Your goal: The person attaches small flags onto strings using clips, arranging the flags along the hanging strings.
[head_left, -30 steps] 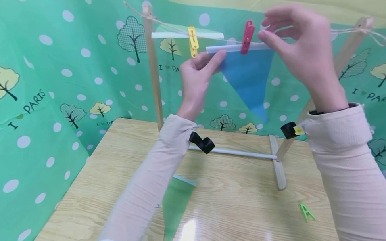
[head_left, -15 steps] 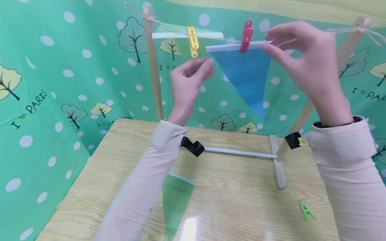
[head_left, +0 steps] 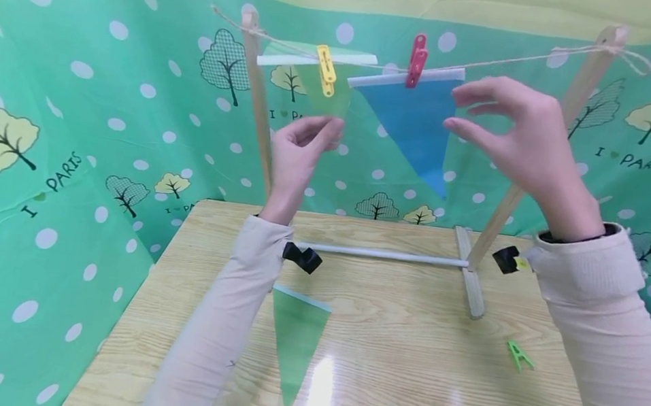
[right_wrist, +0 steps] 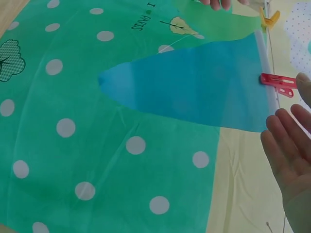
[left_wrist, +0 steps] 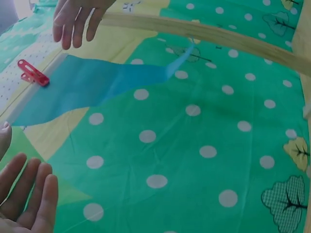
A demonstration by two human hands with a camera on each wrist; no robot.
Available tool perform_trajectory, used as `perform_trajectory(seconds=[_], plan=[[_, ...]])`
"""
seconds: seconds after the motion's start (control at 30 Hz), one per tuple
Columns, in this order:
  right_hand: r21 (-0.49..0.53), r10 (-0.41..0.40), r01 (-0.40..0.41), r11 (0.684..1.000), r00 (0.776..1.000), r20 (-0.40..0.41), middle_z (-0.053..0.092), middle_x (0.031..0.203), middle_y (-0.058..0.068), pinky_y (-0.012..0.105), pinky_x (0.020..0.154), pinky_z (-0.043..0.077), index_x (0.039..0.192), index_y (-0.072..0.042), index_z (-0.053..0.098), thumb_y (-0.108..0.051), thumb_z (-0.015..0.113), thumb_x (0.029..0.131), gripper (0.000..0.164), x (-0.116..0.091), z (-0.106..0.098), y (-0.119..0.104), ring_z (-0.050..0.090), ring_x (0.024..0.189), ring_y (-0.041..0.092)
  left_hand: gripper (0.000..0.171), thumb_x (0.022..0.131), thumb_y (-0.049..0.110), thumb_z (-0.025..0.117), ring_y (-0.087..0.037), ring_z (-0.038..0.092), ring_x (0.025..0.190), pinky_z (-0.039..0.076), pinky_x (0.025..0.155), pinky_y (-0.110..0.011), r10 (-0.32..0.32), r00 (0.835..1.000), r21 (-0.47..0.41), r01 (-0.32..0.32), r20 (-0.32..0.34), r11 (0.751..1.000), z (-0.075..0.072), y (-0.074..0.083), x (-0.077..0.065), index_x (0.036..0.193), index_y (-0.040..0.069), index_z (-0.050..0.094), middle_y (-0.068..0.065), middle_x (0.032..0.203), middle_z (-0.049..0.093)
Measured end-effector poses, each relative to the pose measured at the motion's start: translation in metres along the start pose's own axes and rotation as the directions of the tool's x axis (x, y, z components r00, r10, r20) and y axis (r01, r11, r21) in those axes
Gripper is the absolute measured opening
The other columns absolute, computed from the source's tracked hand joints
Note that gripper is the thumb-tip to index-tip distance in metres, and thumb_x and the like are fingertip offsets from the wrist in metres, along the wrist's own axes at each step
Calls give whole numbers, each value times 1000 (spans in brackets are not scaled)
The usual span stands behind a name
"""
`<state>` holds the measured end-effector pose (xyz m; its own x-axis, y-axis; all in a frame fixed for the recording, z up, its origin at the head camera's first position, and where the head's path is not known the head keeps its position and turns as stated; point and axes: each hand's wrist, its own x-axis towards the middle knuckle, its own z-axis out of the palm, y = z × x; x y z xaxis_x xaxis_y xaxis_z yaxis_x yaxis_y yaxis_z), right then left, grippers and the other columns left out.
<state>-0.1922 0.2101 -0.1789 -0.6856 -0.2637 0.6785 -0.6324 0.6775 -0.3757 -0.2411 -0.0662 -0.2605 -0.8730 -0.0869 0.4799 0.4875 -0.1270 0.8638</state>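
Twine (head_left: 523,60) crosses the top of the head view; at upper centre a red clothespin (head_left: 416,64) clips a blue pennant (head_left: 417,119) to it. The right hand (head_left: 522,136), fingers parted and free, is just beside that pennant's right edge. The left hand (head_left: 300,153), relaxed and ungrasping, is below a yellow clothespin (head_left: 326,71). A green pennant (head_left: 295,346) lies at lower centre.

Three pennants (head_left: 417,119); three clothespins (head_left: 326,71); two hands (head_left: 528,137); two wooden posts (head_left: 507,203); one string (head_left: 517,61)
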Motion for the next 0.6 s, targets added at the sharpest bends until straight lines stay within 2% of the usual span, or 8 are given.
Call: perform_trajectory(seconds=[0.1, 0.3, 0.5, 0.6], plan=[[-15, 3, -3, 1000, 1000, 6, 70, 123, 1, 11, 95, 44, 125, -15, 70, -19, 77, 88, 38, -6, 1, 4, 60, 107, -7, 24, 89, 25, 76, -18, 69, 88, 54, 90, -32, -15, 1000, 76, 13, 26, 997, -8, -2, -4, 106, 9, 76, -1, 95, 75], [-39, -11, 11, 999, 1000, 22, 69, 126, 1, 9, 97, 40, 128, -16, 68, -17, 78, 87, 42, -15, 2, 11, 64, 114, 18, 27, 89, 26, 76, -15, 70, 95, 54, 92, -32, -9, 996, 157, -5, 88, 988, -22, -6, -11, 110, 7, 75, -2, 102, 76], [-32, -33, 34, 999, 999, 14, 69, 125, 3, 10, 98, 40, 125, -14, 69, -10, 81, 83, 44, -24, 4, 15, 60, 113, 4, 34, 88, 26, 78, -19, 69, 99, 53, 92, -30, -51, 993, 196, 30, 104, 980, -36, -10, -18, 113, 4, 73, -4, 108, 75], [-36, -13, 14, 999, 1000, 20, 69, 125, 3, 10, 97, 40, 126, -15, 69, -10, 82, 82, 46, -29, 2, 17, 59, 114, 4, 36, 87, 28, 78, -23, 67, 99, 53, 89, -29, -61, 992, 249, 33, 106, 968, -42, -13, -22, 115, 6, 73, -5, 111, 73]])
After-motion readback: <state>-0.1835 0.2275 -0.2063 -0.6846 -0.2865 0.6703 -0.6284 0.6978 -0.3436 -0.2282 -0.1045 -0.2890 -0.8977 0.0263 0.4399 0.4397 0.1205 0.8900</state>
